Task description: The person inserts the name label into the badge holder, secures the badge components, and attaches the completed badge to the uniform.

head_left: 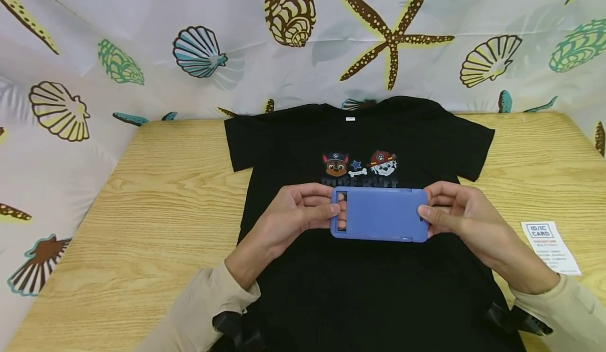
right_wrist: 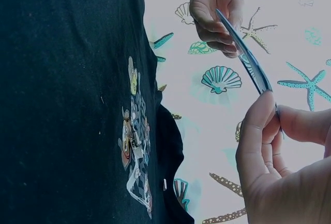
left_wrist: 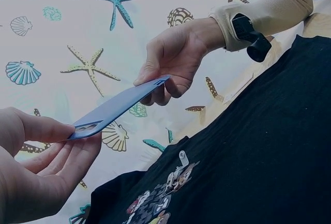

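Observation:
A flat blue card holder [head_left: 385, 214] is held level above a black T-shirt [head_left: 369, 289], with a cut-out slot near its left end. My left hand [head_left: 303, 210] pinches that slotted end, thumb on the face and fingers behind, some showing through the slot. At the opposite end, my right hand [head_left: 461, 218] grips the holder between thumb and fingers. In the left wrist view the card holder [left_wrist: 121, 100] appears nearly edge-on between both hands. The right wrist view shows the holder [right_wrist: 248, 56] as a thin strip, pinched by the right hand [right_wrist: 284, 157].
The T-shirt lies spread on a wooden table [head_left: 170, 199], its cartoon-dog print [head_left: 360, 165] facing up. A white paper marked "ID/IC CARD" [head_left: 551, 249] lies to the right of the shirt. Behind the table hangs a shell-and-starfish cloth [head_left: 265, 68].

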